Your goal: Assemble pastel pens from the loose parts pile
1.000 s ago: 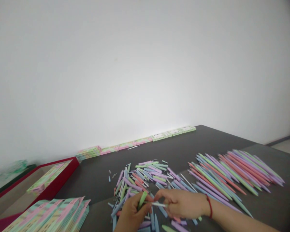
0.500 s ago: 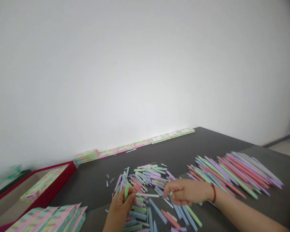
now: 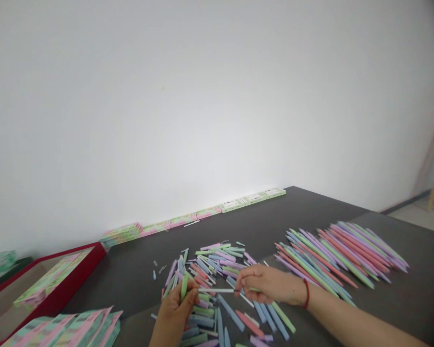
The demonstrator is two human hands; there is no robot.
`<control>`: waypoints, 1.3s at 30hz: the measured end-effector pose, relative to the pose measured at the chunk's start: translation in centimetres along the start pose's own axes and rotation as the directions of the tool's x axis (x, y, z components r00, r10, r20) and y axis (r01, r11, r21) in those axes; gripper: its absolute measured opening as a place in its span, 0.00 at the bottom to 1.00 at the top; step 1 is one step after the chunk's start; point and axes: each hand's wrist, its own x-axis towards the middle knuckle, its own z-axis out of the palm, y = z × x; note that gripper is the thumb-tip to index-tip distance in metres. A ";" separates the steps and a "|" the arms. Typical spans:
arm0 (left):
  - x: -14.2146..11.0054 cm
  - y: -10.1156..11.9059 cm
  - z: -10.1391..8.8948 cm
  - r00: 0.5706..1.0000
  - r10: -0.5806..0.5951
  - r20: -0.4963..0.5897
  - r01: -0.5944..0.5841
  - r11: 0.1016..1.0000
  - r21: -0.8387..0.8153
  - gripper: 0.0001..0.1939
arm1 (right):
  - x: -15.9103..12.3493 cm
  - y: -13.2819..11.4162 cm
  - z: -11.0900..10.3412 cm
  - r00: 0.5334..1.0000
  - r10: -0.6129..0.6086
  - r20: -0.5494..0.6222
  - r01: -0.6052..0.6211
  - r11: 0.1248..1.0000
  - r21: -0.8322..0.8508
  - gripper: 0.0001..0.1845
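Above a pile of loose pen parts [image 3: 208, 262] in pastel colours, my left hand [image 3: 177, 306] is closed round a green pen part [image 3: 184, 287] that stands up from between thumb and fingers. A thin white pen refill [image 3: 217, 290] spans the gap between my two hands, its left end at my left fingertips. My right hand [image 3: 262, 284], with a red cord at the wrist, pinches the dark tip of that refill. A small green piece shows under its curled fingers, mostly hidden.
Whole-looking pens [image 3: 343, 255] lie in a spread heap at the right of the dark table [image 3: 260, 224]. Flat printed boxes [image 3: 183, 220] line the wall. On the left are a red-edged box [image 3: 75, 272] and a stack of printed packs [image 3: 68, 330].
My right fingers have closed up to the refill's dark tip, where a small gap showed before. The view has turned slightly right. My left hand keeps its grip.
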 end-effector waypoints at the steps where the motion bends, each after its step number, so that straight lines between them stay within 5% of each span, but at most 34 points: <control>1: -0.1 0.2 -0.1 1.000 0.006 0.007 -0.006 1.000 0.011 0.19 | -0.1 0.0 -0.1 1.000 -0.001 -0.002 0.001 1.000 0.023 0.11; 4: -0.2 0.9 -0.5 1.000 0.028 0.001 -0.028 0.998 0.049 0.17 | -0.7 -0.2 -0.6 0.998 -0.061 0.028 0.063 0.995 -0.074 0.20; 6: -0.3 1.6 -0.8 0.998 0.023 -0.059 -0.018 0.996 0.085 0.16 | -1.2 -0.5 -0.7 0.988 -0.149 0.029 0.149 0.916 -0.372 0.27; 9: -0.4 2.5 -1.2 0.990 0.014 -0.141 0.008 0.988 0.156 0.14 | -1.7 -1.3 -0.1 0.972 -0.227 -0.062 0.073 0.541 -0.838 0.27; 11: -0.4 2.8 -1.3 0.991 0.013 -0.136 0.012 0.984 0.179 0.14 | -1.4 -2.2 0.6 0.977 -0.182 -0.108 -0.045 0.319 -0.947 0.22; 14: -0.3 2.7 -1.2 0.996 -0.013 -0.085 0.029 0.983 0.181 0.13 | 0.3 -4.0 1.2 0.998 -0.051 -0.023 -0.011 0.221 -0.975 0.13; 20: 0.0 2.1 -1.4 0.997 -0.014 -0.080 0.030 0.980 0.197 0.13 | 4.0 -6.1 1.5 0.988 0.112 0.108 0.079 0.237 -0.968 0.07; 26: 0.0 1.7 -1.2 0.997 0.064 -0.043 -0.054 0.978 0.199 0.11 | 2.6 -5.1 1.4 0.999 -0.046 0.003 0.016 0.276 -0.961 0.07; 33: -0.1 2.5 -1.6 0.996 0.068 -0.065 -0.057 0.986 0.157 0.11 | 0.7 -2.4 0.2 0.995 -0.093 -0.033 0.026 0.565 -0.825 0.11; 36: -0.4 3.2 -2.2 0.982 0.157 -0.101 -0.138 0.976 0.168 0.11 | 0.8 -0.7 0.5 0.979 -0.133 -0.155 -0.005 0.742 -0.671 0.08; 39: -0.9 3.9 -2.5 0.989 0.114 -0.095 -0.103 0.987 0.121 0.13 | 1.1 0.8 1.0 0.948 -0.157 -0.278 0.019 0.897 -0.441 0.07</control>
